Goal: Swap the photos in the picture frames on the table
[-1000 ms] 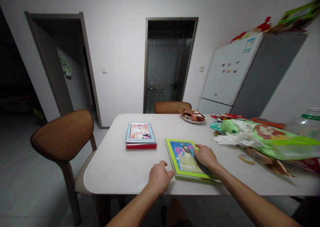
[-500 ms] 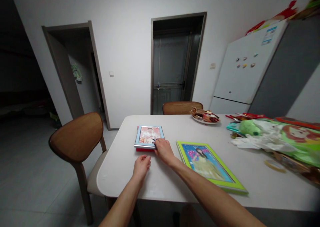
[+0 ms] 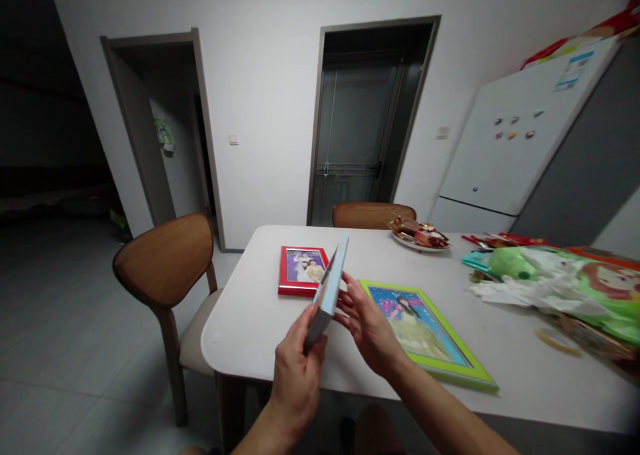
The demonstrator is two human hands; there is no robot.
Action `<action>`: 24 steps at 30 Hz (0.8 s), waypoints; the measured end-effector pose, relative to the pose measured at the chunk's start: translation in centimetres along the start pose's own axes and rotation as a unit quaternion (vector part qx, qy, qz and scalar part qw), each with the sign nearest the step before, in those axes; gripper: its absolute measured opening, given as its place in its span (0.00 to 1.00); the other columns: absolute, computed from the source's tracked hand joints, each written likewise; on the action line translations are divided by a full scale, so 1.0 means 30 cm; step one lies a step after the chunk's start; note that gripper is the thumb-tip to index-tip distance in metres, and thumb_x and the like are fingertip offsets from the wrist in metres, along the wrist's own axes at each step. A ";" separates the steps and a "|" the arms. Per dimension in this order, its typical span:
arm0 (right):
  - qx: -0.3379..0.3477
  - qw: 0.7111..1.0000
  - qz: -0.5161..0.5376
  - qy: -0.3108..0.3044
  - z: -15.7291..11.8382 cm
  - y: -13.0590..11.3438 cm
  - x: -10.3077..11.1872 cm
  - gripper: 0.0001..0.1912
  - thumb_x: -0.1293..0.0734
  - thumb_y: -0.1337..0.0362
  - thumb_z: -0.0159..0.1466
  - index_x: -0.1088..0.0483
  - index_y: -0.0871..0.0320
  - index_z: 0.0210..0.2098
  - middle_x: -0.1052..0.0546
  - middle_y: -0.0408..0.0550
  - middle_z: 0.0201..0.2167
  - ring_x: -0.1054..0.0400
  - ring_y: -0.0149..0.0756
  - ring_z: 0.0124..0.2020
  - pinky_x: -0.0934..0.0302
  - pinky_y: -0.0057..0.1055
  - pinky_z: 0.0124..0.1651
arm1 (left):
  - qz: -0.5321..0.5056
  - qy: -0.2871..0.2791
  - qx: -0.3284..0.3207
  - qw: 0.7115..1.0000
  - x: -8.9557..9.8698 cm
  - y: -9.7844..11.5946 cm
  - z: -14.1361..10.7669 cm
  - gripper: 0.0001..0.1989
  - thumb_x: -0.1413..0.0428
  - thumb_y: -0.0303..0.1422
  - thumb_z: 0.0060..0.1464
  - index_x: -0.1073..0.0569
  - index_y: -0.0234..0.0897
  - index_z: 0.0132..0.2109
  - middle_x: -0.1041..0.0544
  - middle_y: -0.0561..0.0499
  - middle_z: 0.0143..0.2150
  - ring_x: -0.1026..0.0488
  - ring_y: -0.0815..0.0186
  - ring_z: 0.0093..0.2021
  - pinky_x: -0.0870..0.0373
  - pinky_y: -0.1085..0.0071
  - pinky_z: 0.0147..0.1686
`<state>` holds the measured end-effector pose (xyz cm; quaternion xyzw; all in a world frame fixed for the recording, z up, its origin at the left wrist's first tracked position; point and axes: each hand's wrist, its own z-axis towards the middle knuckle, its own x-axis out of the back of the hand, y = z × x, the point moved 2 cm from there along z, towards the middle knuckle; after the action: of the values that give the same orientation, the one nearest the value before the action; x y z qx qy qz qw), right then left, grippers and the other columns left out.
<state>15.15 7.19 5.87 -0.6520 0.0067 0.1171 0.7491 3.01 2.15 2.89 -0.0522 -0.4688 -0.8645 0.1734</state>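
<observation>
A light blue picture frame [image 3: 330,285] is held up above the table, turned nearly edge-on so that its picture is mostly hidden. My left hand [image 3: 299,368] is closed around its lower end, thumb on one side and fingers on the other. At its right side, my right hand [image 3: 369,325] has curled fingertips against the frame's back and edge. Behind it, a red picture frame [image 3: 295,289] with a photo of people lies flat on the table. Under and beside my right forearm lies a larger lime green picture frame [image 3: 450,331] showing a figure in a pale yellow dress.
The white table [image 3: 245,328] has a plate of wrapped items [image 3: 420,235] at its back. On the right are a green plush toy [image 3: 511,263], crumpled white tissue [image 3: 520,288] and a roll of tape [image 3: 559,341]. Wooden chairs stand left [image 3: 167,265] and behind [image 3: 374,213].
The light blue frame has been lifted off the red frame, brought nearer and tilted upright. My left hand has taken hold of its lower end. The view has shifted slightly left.
</observation>
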 end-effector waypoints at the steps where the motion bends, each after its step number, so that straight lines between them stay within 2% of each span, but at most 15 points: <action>1: -0.023 0.999 0.040 0.004 -0.013 -0.010 0.009 0.27 0.46 0.48 0.56 0.44 0.55 0.51 0.31 0.51 0.45 0.35 0.40 0.44 0.40 0.36 0.41 | 0.056 -0.032 -0.048 0.997 0.005 0.015 -0.023 0.20 0.55 0.27 0.52 0.41 0.36 0.54 0.35 0.46 0.53 0.39 0.63 0.53 0.41 0.67 0.52; 4: -0.093 0.992 0.086 -0.006 -0.062 -0.003 0.044 0.25 0.44 0.50 0.55 0.38 0.59 0.46 0.26 0.52 0.37 0.31 0.41 0.37 0.37 0.36 0.36 | 0.197 -0.112 -0.177 0.958 0.010 0.032 -0.090 0.23 0.56 0.23 0.49 0.42 0.34 0.55 0.37 0.43 0.54 0.41 0.62 0.55 0.40 0.66 0.52; 6: -0.143 0.986 0.089 -0.012 -0.092 0.029 0.073 0.22 0.41 0.55 0.52 0.35 0.60 0.43 0.25 0.51 0.32 0.30 0.41 0.33 0.37 0.36 0.34 | 0.257 -0.152 -0.219 0.929 0.007 0.025 -0.127 0.23 0.55 0.23 0.48 0.40 0.33 0.54 0.36 0.41 0.54 0.40 0.61 0.54 0.38 0.67 0.50; 8: -0.174 0.982 0.077 -0.018 -0.110 0.070 0.100 0.19 0.39 0.59 0.50 0.34 0.61 0.39 0.24 0.50 0.28 0.30 0.39 0.29 0.37 0.34 0.32 | 0.300 -0.176 -0.228 0.910 0.000 0.010 -0.155 0.22 0.54 0.25 0.49 0.39 0.33 0.53 0.34 0.40 0.52 0.38 0.60 0.53 0.36 0.68 0.48; 10: -0.174 0.983 0.047 -0.034 -0.110 0.107 0.120 0.18 0.39 0.61 0.49 0.33 0.61 0.38 0.24 0.49 0.28 0.30 0.38 0.28 0.37 0.33 0.32 | 0.327 -0.183 -0.225 0.900 -0.010 -0.009 -0.174 0.20 0.55 0.26 0.50 0.38 0.36 0.52 0.33 0.41 0.51 0.36 0.60 0.51 0.34 0.68 0.46; 13: -0.132 0.989 -0.037 -0.056 -0.083 0.147 0.142 0.19 0.40 0.64 0.48 0.34 0.62 0.39 0.24 0.49 0.32 0.30 0.37 0.32 0.37 0.32 0.35 | 0.346 -0.182 -0.211 0.896 -0.030 -0.039 -0.190 0.18 0.56 0.27 0.52 0.36 0.38 0.51 0.32 0.43 0.51 0.35 0.60 0.50 0.31 0.68 0.43; 15: -0.096 0.985 -0.136 -0.045 -0.055 0.169 0.159 0.20 0.41 0.66 0.47 0.35 0.62 0.40 0.25 0.49 0.34 0.31 0.37 0.34 0.38 0.31 0.36 | 0.356 -0.183 -0.197 0.895 -0.044 -0.058 -0.196 0.17 0.56 0.27 0.52 0.35 0.39 0.50 0.32 0.43 0.51 0.34 0.60 0.49 0.31 0.68 0.43; 17: -0.063 0.961 -0.268 -0.024 -0.031 0.190 0.176 0.22 0.41 0.68 0.46 0.36 0.62 0.42 0.25 0.49 0.33 0.32 0.37 0.33 0.38 0.30 0.36 | 0.365 -0.188 -0.188 0.892 -0.057 -0.075 -0.200 0.16 0.55 0.27 0.52 0.34 0.39 0.49 0.31 0.44 0.50 0.34 0.60 0.49 0.32 0.68 0.43; 20: -0.011 0.894 -0.449 0.000 -0.014 0.215 0.191 0.24 0.41 0.68 0.46 0.36 0.62 0.44 0.26 0.51 0.33 0.33 0.37 0.33 0.40 0.30 0.38 | 0.368 -0.205 -0.177 0.889 -0.070 -0.092 -0.206 0.16 0.55 0.27 0.52 0.34 0.38 0.48 0.31 0.44 0.50 0.34 0.60 0.50 0.33 0.67 0.44; 22: 0.023 0.848 -0.529 0.004 -0.015 0.226 0.188 0.24 0.41 0.68 0.47 0.35 0.62 0.44 0.27 0.53 0.35 0.34 0.38 0.37 0.42 0.31 0.42 | 0.364 -0.219 -0.160 0.891 -0.070 -0.099 -0.208 0.16 0.55 0.26 0.51 0.34 0.38 0.48 0.32 0.45 0.51 0.35 0.60 0.50 0.33 0.66 0.46; 24: 0.049 0.817 -0.575 -0.005 -0.021 0.232 0.180 0.22 0.41 0.68 0.48 0.34 0.63 0.43 0.29 0.53 0.36 0.36 0.38 0.39 0.44 0.30 0.44 | 0.350 -0.241 -0.135 0.895 -0.061 -0.101 -0.206 0.18 0.52 0.26 0.49 0.35 0.38 0.49 0.33 0.45 0.52 0.36 0.60 0.51 0.35 0.66 0.47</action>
<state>19.22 8.33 -1.89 -0.4990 -0.3672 -0.3326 0.7111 4.10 -1.00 -3.40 -0.4426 -0.3266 -0.7636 0.3382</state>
